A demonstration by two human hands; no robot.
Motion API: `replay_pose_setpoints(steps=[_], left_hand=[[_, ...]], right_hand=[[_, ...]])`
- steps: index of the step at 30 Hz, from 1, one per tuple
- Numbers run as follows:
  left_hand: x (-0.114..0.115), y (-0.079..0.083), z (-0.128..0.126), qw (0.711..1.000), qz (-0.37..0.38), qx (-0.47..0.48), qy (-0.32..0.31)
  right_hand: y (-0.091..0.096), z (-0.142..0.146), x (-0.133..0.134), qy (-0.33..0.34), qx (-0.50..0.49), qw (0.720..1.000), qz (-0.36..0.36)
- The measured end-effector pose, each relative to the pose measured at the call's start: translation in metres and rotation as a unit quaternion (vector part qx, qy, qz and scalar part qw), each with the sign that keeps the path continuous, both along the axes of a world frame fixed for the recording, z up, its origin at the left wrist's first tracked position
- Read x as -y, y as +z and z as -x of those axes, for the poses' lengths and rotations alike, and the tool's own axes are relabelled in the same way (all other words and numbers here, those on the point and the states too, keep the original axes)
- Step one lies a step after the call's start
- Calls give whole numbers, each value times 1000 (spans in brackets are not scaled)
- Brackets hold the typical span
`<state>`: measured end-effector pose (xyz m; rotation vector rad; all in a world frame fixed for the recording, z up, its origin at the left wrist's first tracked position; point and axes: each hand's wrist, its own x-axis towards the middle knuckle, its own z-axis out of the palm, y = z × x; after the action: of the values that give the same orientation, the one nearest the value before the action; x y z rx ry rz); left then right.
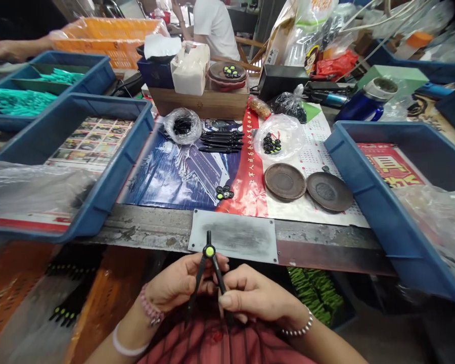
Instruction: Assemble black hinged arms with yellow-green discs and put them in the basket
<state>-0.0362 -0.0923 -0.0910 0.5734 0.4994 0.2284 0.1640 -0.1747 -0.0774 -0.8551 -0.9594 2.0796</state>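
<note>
Low in the picture, over my lap, both hands hold one black compass (208,263) with a yellow-green hinge cap at its top. My left hand (178,285) is closed on the left leg. My right hand (256,296) pinches the right leg between thumb and fingers. The two legs are spread apart below the hinge. On the table ahead lie a row of black compass legs (222,142), a few small black and yellow caps (224,192) and two clear bags of black parts (182,125) (278,136).
Blue trays stand at the left (109,177) and right (367,187). Two dark round dishes (285,181) (329,191) sit at centre right. A metal plate (233,235) is fixed at the table edge. Another person's arm (15,48) reaches in at far left; someone in white (214,23) sits behind.
</note>
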Motion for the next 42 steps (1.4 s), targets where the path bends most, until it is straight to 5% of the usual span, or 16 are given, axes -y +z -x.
replay_pose_setpoints(steps=[5,10,14,16,20,24,27,29,31,33,36,37,39,42], left_hand=[[3,-4,-4,998,20,33,40],[8,5,-10,995,13,-32,91],[15,16,-13,977,-132,-114,123],[19,20,-12,928,-290,-183,145],[30,22,-9,802,-523,-234,168],[41,18,-11,787,-566,-196,147],[45,19,-14,798,-549,-203,145],[47,19,-16,802,-541,-206,146],[48,18,-18,801,-541,-205,152],[50,16,-18,792,-551,-205,161],[52,13,-18,778,-570,-204,165],[52,12,-17,776,-573,-204,164],[52,13,-17,777,-573,-202,165],[52,14,-18,777,-572,-198,174]], right_hand=[[-9,11,4,-44,5,998,34],[-8,24,1,-55,6,998,27],[-4,26,-1,-65,171,980,-78],[1,24,-1,-124,309,922,-196],[10,24,-5,-240,495,749,-369],[12,30,-12,-259,587,618,-455],[7,35,-14,-256,615,579,-470],[3,38,-13,-255,622,580,-459],[1,39,-11,-253,618,611,-425],[1,39,-11,-244,575,693,-360],[7,35,-12,-198,418,851,-247],[9,33,-12,-184,377,878,-230],[11,30,-11,-180,382,868,-262],[7,32,-9,-232,517,734,-375]])
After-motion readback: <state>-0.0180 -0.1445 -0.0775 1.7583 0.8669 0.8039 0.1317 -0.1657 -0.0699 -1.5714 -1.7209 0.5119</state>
